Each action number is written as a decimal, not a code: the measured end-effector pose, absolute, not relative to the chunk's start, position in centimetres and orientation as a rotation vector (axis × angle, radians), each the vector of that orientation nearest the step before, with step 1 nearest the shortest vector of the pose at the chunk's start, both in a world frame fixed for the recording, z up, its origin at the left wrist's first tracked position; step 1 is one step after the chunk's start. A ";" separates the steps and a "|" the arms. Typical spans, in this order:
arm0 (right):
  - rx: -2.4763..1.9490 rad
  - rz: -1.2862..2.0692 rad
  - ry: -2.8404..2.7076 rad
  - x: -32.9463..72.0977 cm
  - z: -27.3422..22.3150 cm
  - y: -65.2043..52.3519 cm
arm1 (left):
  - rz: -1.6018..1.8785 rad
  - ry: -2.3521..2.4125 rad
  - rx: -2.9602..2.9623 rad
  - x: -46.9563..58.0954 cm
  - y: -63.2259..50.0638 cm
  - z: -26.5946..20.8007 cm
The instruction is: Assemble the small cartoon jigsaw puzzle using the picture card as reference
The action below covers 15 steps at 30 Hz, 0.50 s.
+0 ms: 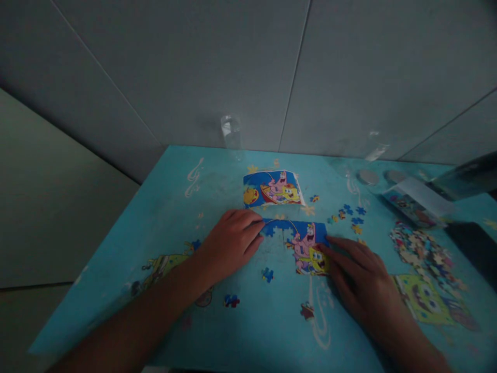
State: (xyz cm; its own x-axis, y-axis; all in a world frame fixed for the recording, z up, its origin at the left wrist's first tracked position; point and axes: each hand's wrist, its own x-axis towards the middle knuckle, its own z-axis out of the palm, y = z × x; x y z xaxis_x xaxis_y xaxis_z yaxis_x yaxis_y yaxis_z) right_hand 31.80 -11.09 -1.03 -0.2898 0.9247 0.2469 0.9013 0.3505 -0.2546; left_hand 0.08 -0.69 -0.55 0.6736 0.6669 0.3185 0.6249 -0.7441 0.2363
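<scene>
A partly assembled jigsaw puzzle [306,248] lies flat on the table, showing a pink starfish and a yellow sponge figure on blue. Its narrow top strip runs left to my left hand [235,241], whose bent fingers close over that end and hide it. My right hand [361,277] lies at the puzzle's right edge, with stretched fingers touching it. Below the strip is a gap with jagged piece edges. Loose jigsaw pieces lie nearby: a blue one [267,274], a blue-red one [232,301] and a dark reddish one [307,311]. Behind the puzzle lies a reference picture [274,187] of the same scene.
Several loose pieces [357,220] lie beyond my right hand, and a larger pile [427,256] sits farther right. Nearby are a printed packet [415,204], a dark flat object [473,248] and round lids [368,177]. A clear cup [232,132] stands by the wall.
</scene>
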 end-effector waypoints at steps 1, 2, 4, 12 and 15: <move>-1.618 0.095 -2.274 31.8 -1.0 -11.2 | 0.604 1.074 2.766 0.1 -0.7 -0.5; -1.625 0.096 -2.274 31.8 -1.1 -11.4 | 0.612 1.072 2.757 0.0 -0.8 -0.5; -1.635 0.095 -2.270 31.9 -1.1 -11.6 | 0.623 1.070 2.740 -0.1 -0.9 -0.5; -1.648 0.083 -2.276 31.8 -1.2 -12.1 | 0.630 1.076 2.705 0.0 -1.1 -0.2; -1.639 0.075 -2.277 31.6 -1.1 -11.9 | 0.629 1.069 2.709 0.0 -1.0 -0.1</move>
